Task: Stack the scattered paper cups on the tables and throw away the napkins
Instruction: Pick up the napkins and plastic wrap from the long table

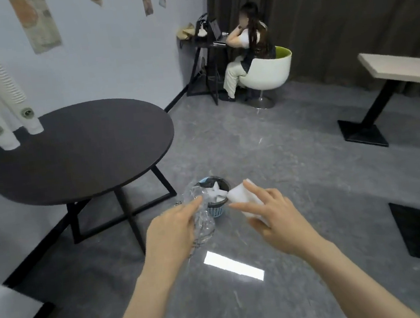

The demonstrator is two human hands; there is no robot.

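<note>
Napkin [242, 197], pinched in the right hand [276, 219] above the wastebasket [216, 209]: light, soft, crushable; edge grip suffices. Left hand [172, 231] fingers grip crinkled clear plastic wrap [202, 219].

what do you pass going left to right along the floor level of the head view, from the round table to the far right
round table → left hand holding clear plastic → bin → right hand holding a napkin → square table base
</note>
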